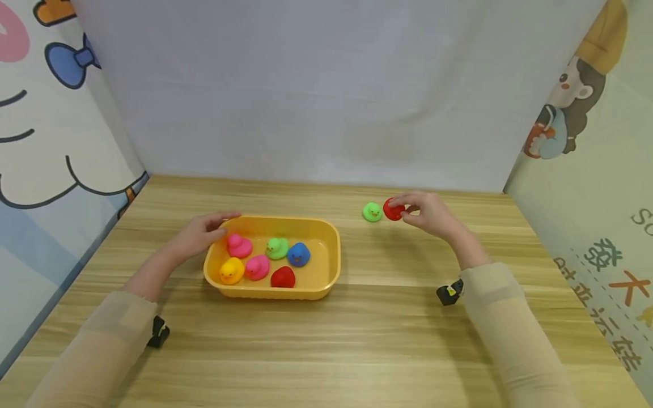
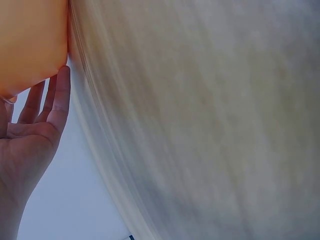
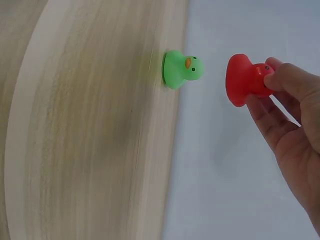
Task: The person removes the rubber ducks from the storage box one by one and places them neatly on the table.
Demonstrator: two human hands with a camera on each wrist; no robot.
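Note:
My right hand [image 1: 427, 212] pinches a red rubber duck [image 3: 244, 80] by its head between thumb and fingers. In the right wrist view the duck is lifted off the table. Beside it a green rubber duck [image 1: 372, 212] stands upright on the table. My left hand [image 1: 199, 235] grips the left rim of a yellow plastic basket [image 1: 318, 224], thumb over the edge and fingers along the outside. Inside the basket are two pink ducks [image 1: 257, 267], a yellow duck [image 1: 232, 271], a green duck [image 1: 278, 248], a blue duck [image 1: 299, 255] and a red duck [image 1: 283, 277].
The wooden table [image 1: 326, 351] runs back to a pale curtain [image 1: 306, 102]. Printed cloths hang at the left and right sides. Small black devices [image 1: 449, 293] sit at both wrists.

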